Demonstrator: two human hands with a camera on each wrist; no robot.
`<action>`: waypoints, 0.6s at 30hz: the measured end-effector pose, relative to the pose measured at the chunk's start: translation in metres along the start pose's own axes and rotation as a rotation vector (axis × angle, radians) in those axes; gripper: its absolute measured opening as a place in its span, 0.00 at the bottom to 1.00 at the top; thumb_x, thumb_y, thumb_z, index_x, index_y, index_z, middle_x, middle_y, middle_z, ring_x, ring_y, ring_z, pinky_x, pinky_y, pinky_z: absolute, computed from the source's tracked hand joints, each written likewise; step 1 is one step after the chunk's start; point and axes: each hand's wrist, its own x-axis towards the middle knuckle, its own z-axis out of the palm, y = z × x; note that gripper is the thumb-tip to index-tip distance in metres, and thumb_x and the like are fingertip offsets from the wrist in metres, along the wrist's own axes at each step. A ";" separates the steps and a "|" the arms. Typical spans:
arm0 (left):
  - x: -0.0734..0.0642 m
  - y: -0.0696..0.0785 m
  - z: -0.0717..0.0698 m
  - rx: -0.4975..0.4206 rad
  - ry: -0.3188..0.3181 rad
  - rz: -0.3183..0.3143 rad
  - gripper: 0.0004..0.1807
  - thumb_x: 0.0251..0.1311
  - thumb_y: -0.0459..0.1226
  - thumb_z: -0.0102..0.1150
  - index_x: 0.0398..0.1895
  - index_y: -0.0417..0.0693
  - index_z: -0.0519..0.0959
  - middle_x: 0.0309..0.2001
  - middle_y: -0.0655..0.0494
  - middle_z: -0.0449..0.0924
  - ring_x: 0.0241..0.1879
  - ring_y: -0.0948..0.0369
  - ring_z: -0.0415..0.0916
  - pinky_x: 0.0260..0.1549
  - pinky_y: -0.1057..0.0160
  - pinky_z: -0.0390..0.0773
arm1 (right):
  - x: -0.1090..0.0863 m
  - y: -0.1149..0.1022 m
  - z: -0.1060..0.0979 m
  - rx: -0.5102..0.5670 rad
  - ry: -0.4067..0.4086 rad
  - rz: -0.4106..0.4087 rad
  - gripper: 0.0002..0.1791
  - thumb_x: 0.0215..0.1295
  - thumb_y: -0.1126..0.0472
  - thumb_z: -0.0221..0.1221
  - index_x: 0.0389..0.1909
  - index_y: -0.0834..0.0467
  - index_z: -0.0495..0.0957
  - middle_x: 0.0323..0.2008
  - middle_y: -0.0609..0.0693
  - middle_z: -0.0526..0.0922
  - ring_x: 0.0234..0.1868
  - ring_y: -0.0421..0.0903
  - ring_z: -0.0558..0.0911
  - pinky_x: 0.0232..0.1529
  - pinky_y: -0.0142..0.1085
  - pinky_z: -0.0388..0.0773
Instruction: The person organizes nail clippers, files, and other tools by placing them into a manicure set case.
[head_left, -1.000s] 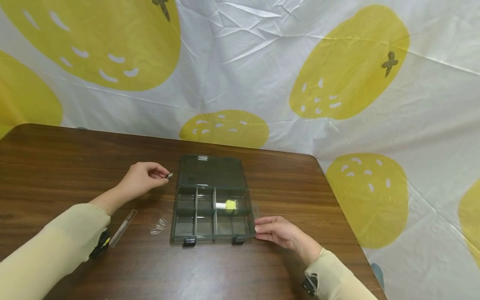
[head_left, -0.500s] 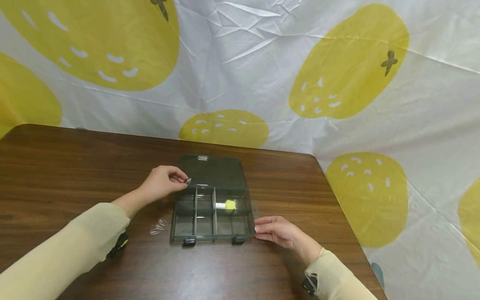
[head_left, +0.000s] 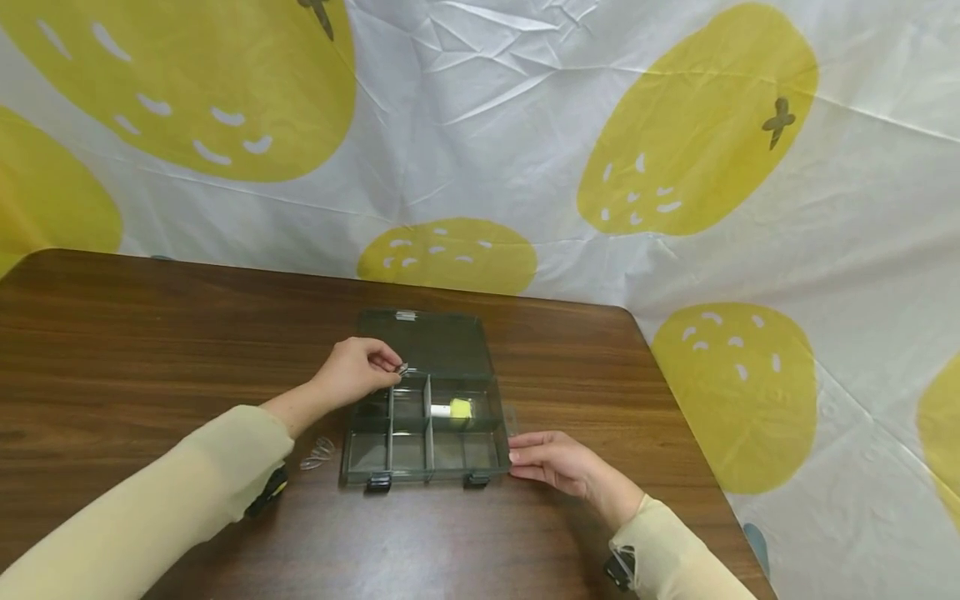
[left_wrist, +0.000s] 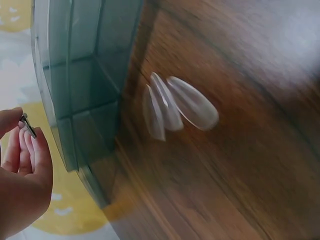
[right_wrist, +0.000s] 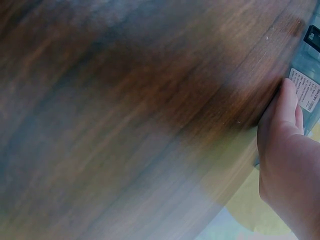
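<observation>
My left hand [head_left: 356,368] pinches a small silver metal clip [left_wrist: 28,125] between thumb and fingertips; its exact kind is hard to tell. It hovers over the back-left part of a smoky clear compartment box [head_left: 429,475], near the hinge line. The box's lid [head_left: 427,342] lies folded back behind it. My right hand [head_left: 558,462] rests with fairly straight fingers against the box's right wall, beside a white printed label [right_wrist: 306,90]. In the back-right compartment lies a yellow-and-white item [head_left: 461,409]. Several clear nail tips [left_wrist: 192,102] lie fanned on the table left of the box.
Brown wooden table [head_left: 150,350] under everything, its right edge slanting past the right forearm. A white curtain with yellow fruit prints [head_left: 480,125] hangs directly behind. Two black latches [head_left: 379,482] project from the box's front.
The left hand has moved right with the metal clip, from beside the box to above its back-left compartments. Its sleeve now covers the clear ruler-like strip. My right hand stays put.
</observation>
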 end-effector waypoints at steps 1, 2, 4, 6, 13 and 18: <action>0.001 0.001 0.002 0.000 0.003 -0.005 0.08 0.47 0.30 0.65 0.31 0.35 0.81 0.28 0.47 0.83 0.26 0.66 0.76 0.27 0.71 0.75 | 0.000 0.000 0.000 0.001 -0.001 0.000 0.29 0.63 0.70 0.52 0.60 0.82 0.57 0.39 0.47 0.82 0.42 0.37 0.81 0.52 0.36 0.77; 0.001 0.003 0.004 -0.002 0.004 -0.006 0.08 0.47 0.30 0.65 0.31 0.35 0.81 0.28 0.47 0.83 0.26 0.65 0.77 0.28 0.71 0.75 | 0.000 0.000 0.000 0.003 -0.001 -0.001 0.29 0.63 0.70 0.52 0.60 0.82 0.57 0.39 0.47 0.82 0.42 0.37 0.81 0.52 0.36 0.77; 0.002 0.006 0.008 -0.003 0.001 -0.019 0.08 0.48 0.30 0.65 0.32 0.35 0.81 0.29 0.46 0.83 0.28 0.63 0.77 0.28 0.70 0.75 | 0.001 0.001 -0.001 0.007 0.001 0.000 0.28 0.63 0.70 0.52 0.60 0.82 0.57 0.38 0.47 0.82 0.41 0.37 0.81 0.52 0.35 0.77; 0.002 0.010 0.011 -0.006 -0.006 -0.038 0.08 0.49 0.31 0.65 0.33 0.36 0.81 0.30 0.46 0.82 0.29 0.61 0.78 0.29 0.68 0.76 | 0.001 0.001 -0.001 0.006 0.001 0.001 0.28 0.63 0.70 0.52 0.60 0.82 0.57 0.38 0.46 0.82 0.41 0.37 0.81 0.52 0.35 0.77; 0.001 0.016 0.018 -0.025 -0.030 -0.086 0.09 0.51 0.31 0.64 0.36 0.37 0.79 0.32 0.47 0.80 0.31 0.58 0.76 0.28 0.66 0.77 | 0.001 0.001 0.000 0.015 0.025 0.004 0.30 0.61 0.71 0.54 0.60 0.82 0.57 0.37 0.46 0.80 0.40 0.36 0.80 0.51 0.35 0.77; 0.000 0.015 0.020 -0.022 -0.028 -0.084 0.09 0.51 0.32 0.64 0.36 0.37 0.79 0.32 0.47 0.80 0.31 0.59 0.76 0.27 0.66 0.76 | 0.001 0.001 0.000 0.014 0.022 0.001 0.30 0.61 0.71 0.54 0.60 0.82 0.57 0.37 0.46 0.80 0.41 0.37 0.80 0.52 0.36 0.77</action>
